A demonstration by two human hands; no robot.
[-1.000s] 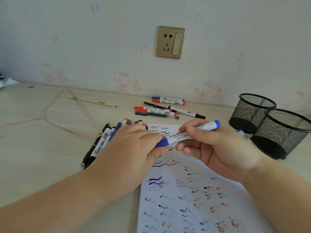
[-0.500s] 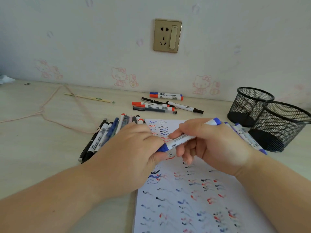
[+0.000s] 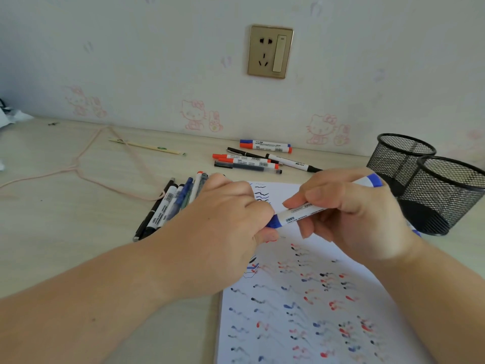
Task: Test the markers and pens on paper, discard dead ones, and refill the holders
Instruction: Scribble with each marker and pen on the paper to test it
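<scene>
marker: white barrel blue marker was held over the top part of the paper, tilted, blue end plug up-right, blue cap down-left.
right hand: right hand had fingers and thumb curled round the marker barrel, gripping it mid-length.
left hand: left hand had fingertips pinched on the blue cap; cap looked still seated on the barrel, can't tell if it was loosened.
paper: lay flat on the desk, covered in short blue, red and black squiggles.
left pile: row of pens and markers lay side by side on the desk, just left of the paper, partly hidden behind the left hand.
far pile: group of markers and pens lay near the wall, well apart from the hands.
holders: two black mesh holders stood touching at right of the paper; contents could not be made out.
other: pink cord and a wooden stick lay on the desk at left.
</scene>
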